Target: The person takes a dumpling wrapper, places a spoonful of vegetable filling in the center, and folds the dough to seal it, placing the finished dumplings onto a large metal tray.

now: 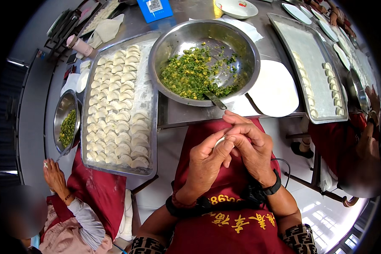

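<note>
Over my red apron, my left hand (pixel 209 158) and my right hand (pixel 252 144) meet, thumbs and fingers pinching a pale piece of dough (pixel 220 140) between them; most of it is hidden by the fingers. Just beyond them stands a large steel bowl (pixel 252 81) with chopped green and yellow filling (pixel 187 73) inside. A metal utensil's handle (pixel 216 101) leans over its near rim. Left of the bowl, rows of folded dumplings (pixel 114 111) lie on a floured metal tray (pixel 154 127). A white plate (pixel 274 89) sits right of the bowl.
At the right is another metal tray (pixel 320 73) with two rows of dumplings. A seated person (pixel 57 177) works at the left beside a smaller steel bowl (pixel 77 117); another person's hand (pixel 373 98) shows at the right. A white dish (pixel 236 9) and blue stand (pixel 155 9) are farther back.
</note>
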`<state>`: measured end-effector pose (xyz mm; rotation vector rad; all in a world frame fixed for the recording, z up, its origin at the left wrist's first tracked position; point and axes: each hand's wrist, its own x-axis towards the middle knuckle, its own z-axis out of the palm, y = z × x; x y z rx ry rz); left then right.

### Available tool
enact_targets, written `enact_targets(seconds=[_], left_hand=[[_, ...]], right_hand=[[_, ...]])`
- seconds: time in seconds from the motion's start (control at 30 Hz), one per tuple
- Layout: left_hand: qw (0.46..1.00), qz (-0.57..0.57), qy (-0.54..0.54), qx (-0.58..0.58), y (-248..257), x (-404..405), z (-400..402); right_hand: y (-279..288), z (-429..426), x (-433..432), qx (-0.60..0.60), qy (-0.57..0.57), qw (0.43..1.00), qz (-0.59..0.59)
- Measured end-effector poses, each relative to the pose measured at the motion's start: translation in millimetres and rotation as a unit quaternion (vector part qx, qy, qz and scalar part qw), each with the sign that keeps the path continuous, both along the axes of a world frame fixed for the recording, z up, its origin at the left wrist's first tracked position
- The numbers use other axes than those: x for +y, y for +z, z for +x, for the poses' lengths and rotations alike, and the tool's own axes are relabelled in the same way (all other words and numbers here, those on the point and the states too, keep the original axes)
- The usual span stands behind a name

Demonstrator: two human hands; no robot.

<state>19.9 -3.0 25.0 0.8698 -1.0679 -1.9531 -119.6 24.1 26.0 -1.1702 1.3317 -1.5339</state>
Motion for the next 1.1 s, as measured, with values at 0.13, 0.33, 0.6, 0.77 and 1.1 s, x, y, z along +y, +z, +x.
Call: enact_targets(seconds=[0.13, 0.33, 0.6, 0.77, 1.1], left_hand=[[1.0, 0.004, 0.013, 0.002, 0, 0, 1], [0.993, -0.022, 0.071, 0.089, -1, -3, 6], [0.99, -0.07, 0.083, 0.086, -4, 1, 1], [0.987, -0.117, 0.079, 0.077, -9, 1, -2], [0.984, -0.153, 0.093, 0.022, -8, 3, -8]], right_hand=[[-4, 2, 0, -0.056, -0.001, 0.998, -0.006], [7, 3, 10, -0.245, 0.004, 0.966, 0.081], [4, 6, 11, -0.398, 0.072, 0.909, 0.101], [0, 8, 12, -0.376, 0.022, 0.922, 0.093], [-4, 5, 10, -0.393, 0.028, 0.919, 0.024]])
